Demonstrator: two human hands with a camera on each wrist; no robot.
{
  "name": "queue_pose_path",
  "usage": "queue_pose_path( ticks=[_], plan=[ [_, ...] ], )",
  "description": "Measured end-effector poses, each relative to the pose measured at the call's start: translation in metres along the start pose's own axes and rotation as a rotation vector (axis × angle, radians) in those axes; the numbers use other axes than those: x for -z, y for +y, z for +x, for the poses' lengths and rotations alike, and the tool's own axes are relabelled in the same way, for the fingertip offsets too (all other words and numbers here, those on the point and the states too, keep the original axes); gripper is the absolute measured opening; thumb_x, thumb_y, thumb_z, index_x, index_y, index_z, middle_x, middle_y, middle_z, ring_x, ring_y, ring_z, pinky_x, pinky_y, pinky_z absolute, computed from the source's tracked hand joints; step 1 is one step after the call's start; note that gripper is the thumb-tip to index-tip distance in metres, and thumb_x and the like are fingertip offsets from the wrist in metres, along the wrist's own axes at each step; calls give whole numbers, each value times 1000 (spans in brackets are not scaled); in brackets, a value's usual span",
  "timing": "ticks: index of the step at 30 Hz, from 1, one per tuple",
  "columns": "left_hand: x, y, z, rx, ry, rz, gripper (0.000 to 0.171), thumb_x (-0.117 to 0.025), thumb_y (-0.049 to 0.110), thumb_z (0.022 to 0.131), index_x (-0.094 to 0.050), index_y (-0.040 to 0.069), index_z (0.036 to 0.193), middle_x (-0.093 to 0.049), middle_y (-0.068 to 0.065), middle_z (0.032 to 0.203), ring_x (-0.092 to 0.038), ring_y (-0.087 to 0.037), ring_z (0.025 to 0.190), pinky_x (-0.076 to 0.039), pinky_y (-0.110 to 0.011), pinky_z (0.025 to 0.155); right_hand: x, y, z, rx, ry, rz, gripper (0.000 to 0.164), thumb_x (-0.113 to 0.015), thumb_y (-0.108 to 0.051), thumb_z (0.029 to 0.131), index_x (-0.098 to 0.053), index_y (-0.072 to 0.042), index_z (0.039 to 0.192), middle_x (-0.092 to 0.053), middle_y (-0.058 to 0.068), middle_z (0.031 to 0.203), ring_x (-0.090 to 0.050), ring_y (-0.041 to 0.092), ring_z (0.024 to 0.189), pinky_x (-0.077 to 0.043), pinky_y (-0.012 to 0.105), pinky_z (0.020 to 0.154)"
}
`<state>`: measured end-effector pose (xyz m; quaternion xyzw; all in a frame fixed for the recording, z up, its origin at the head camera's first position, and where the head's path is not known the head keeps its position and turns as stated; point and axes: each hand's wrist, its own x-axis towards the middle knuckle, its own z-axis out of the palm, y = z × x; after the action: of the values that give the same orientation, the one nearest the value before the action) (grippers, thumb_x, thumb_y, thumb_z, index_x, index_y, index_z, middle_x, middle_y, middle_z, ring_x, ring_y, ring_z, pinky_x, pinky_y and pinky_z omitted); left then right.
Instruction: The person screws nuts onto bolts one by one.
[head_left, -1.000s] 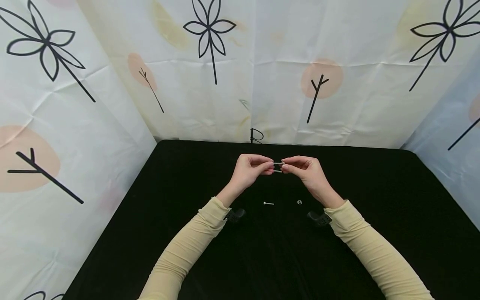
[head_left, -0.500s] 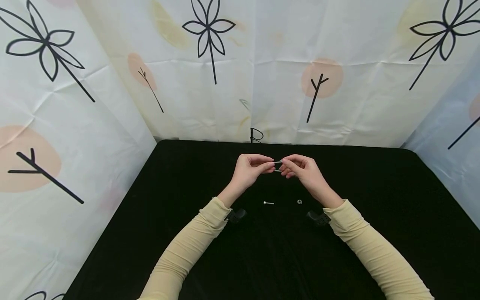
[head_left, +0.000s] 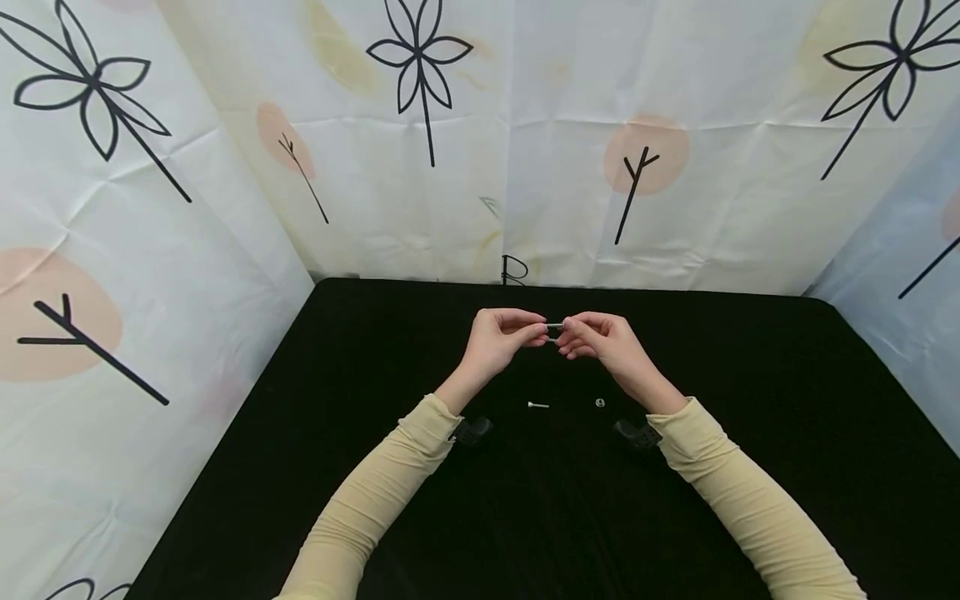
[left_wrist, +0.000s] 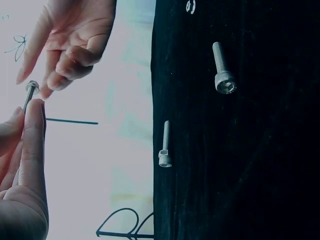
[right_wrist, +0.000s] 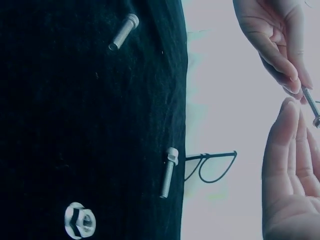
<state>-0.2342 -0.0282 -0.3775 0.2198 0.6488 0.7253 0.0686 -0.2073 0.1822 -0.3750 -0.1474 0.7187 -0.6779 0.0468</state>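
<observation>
My left hand (head_left: 491, 342) pinches a metal bolt (head_left: 554, 326), held raised and pointing right. A small nut (left_wrist: 32, 86) sits at the bolt's free end in the left wrist view. My right hand (head_left: 611, 346) has thumb and finger tips on either side of that nut; the exact contact is partly hidden. A second bolt (left_wrist: 165, 144), with a nut up by its head, lies on the table beyond the hands. Nearer lie a bare socket-head bolt (head_left: 537, 405) and a loose flange nut (right_wrist: 80, 221).
A black cloth covers the table (head_left: 555, 517). Pale patterned curtains (head_left: 555, 200) stand behind it and along both sides. A dark device is strapped at each wrist, by the cream sleeves (head_left: 390, 475).
The right fingers have shifted around the nut end: the thumb moved left, then slightly back, and the lower fingers spread. The left hand and the loose parts stay in place.
</observation>
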Motion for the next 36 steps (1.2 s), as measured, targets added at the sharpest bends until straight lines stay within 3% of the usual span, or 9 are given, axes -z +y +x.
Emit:
queue_pose_path(
  ticks=[4,12,21,28,36],
  plan=[
    [0,0,-1,10,5,-15,20,-65,2,89,-67,-12,103,-70,-19,95,-70,-24,82,-59,-36,77,0,3,-1,26,-20,40,41,-59,-16,97,-49,12,125,-67,17,102,-67,24,90,-57,38,83],
    [0,-1,0,54,-7,-77,22,-66,2,89,-67,-11,107,-68,-21,101,-70,-23,87,-57,-36,82,-2,3,-2,50,40,87,34,-63,-12,94,-57,12,116,-69,16,99,-68,21,88,-58,35,81],
    [0,-5,3,11,7,5,21,-67,4,88,-68,-11,104,-70,-17,96,-71,-22,81,-59,-36,76,-3,-1,-1,-19,58,36,42,-62,-21,96,-55,15,116,-68,21,96,-68,21,82,-59,32,74],
    [3,-6,3,5,25,30,20,-69,4,87,-69,-9,102,-70,-17,95,-71,-25,81,-60,-35,75,-2,1,0,52,24,118,37,-62,-8,94,-51,14,121,-67,16,101,-67,21,90,-57,34,83],
    [4,-6,2,14,6,49,18,-68,5,88,-70,-7,101,-71,-15,95,-71,-22,81,-60,-35,76,-3,0,2,-44,43,37,39,-60,-20,97,-54,14,116,-68,15,94,-67,19,82,-59,29,74]
  ],
)
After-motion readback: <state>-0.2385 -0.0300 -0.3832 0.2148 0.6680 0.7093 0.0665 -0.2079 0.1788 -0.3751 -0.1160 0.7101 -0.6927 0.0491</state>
